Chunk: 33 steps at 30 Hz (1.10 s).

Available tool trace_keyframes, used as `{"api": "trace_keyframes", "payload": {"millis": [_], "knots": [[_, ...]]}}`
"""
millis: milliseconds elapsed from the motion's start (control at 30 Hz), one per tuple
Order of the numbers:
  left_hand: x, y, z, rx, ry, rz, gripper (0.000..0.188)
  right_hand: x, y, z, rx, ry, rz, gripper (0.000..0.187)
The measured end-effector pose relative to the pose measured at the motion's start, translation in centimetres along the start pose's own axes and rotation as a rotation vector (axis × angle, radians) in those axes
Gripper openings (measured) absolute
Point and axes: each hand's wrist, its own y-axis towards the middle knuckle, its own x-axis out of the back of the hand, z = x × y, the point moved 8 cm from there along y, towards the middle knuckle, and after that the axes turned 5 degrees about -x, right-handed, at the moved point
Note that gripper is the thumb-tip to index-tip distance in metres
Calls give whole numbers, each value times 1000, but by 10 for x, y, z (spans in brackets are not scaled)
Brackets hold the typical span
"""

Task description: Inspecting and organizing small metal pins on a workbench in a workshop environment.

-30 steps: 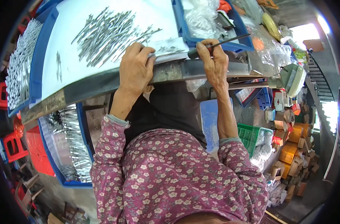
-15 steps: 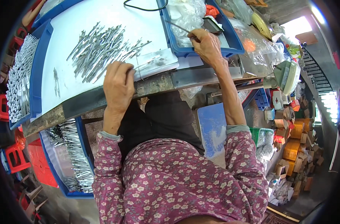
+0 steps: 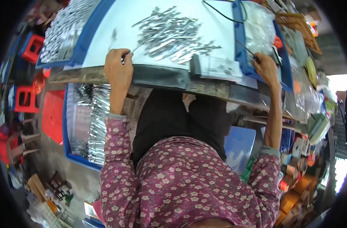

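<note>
On my feed, left to right. Far left: blue plastic tray [image 3: 91,36] packed with slim pale rods, on the white-covered surface [image 3: 99,49]. Below surface level, second blue tray [image 3: 66,135] with shiny silver strips.

Left hand [image 3: 118,68] is at the near edge, thumb and forefinger pinched nearly closed on one thin silver rod [image 3: 140,44]; its far end points up-right at the pile. A few loose dark slivers [image 3: 113,35] lie just beyond the hand.

Change: left hand shifted left along the edge, from below the pile's near side to left of it; my view swung left too. I read that as one piece singled out in the fingers, rest left in the heap.

Middle: wide heap of thin silver metal strips [image 3: 167,34], lying flat, roughly aligned. Right of it, near the edge, a flat white-grey block [image 3: 221,68] with a dark upright piece [image 3: 195,66] at its left end; can't tell what that is.

Right hand [image 3: 268,70]: fingers curled round a thin dark straight shaft [image 3: 245,47], tip up-left; handle hidden. It sits over a blue tray of clear plastic bags [image 3: 241,62]. Little change there in the last half second, so I'd call the tool parked.
</note>
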Motion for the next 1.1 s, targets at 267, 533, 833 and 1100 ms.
{"api": "trace_keyframes", "payload": {"millis": [267,533,833,1100], "knots": [[3,11,47,107,280,1,11,11,-3,18,-15,-15,47,12],[-12,29,63,183,440,92,12,5,0,12,-40,-67,64,14],[1,38,9,52,-165,48,15,6,0,12,-23,-40,44,15],[62,58,-134,-292,-1445,296,31,3,0,4,-27,4,1,17]]}}
